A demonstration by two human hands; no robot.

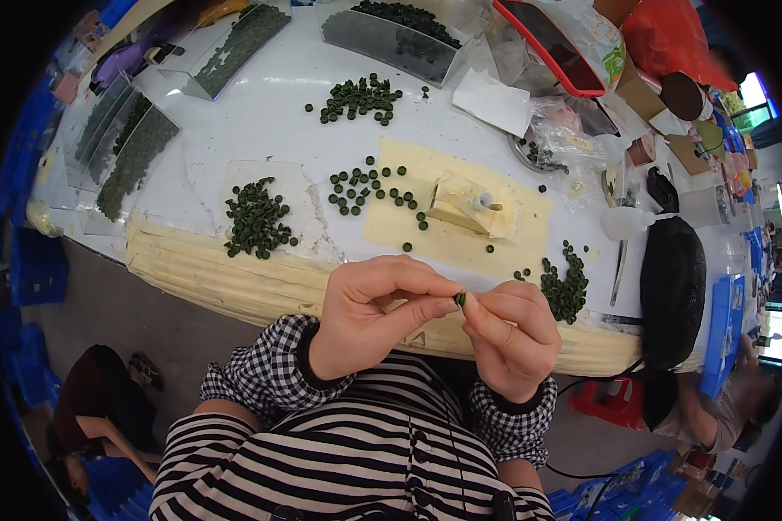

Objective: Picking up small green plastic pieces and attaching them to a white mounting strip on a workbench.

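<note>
Left hand (369,317) and right hand (513,334) raised together at the near edge of the white table (261,122), fingertips pinched shut on one small dark green ring (460,299) between them; just right, a heap of green rings (566,286); farther left, another pile (256,219); beyond, scattered rings (369,187) beside a cream block (469,207); far off, clear trays (391,35).

Small dark green ring (460,299) mostly buried between my left hand (367,314) and right hand (513,334) fingertips — only a sliver shows, shape detail too small to tell. My palms are hidden. Far clear trays (235,48) cut by the top edge. Rings in the right pile (566,286) merge — can't count them.
</note>
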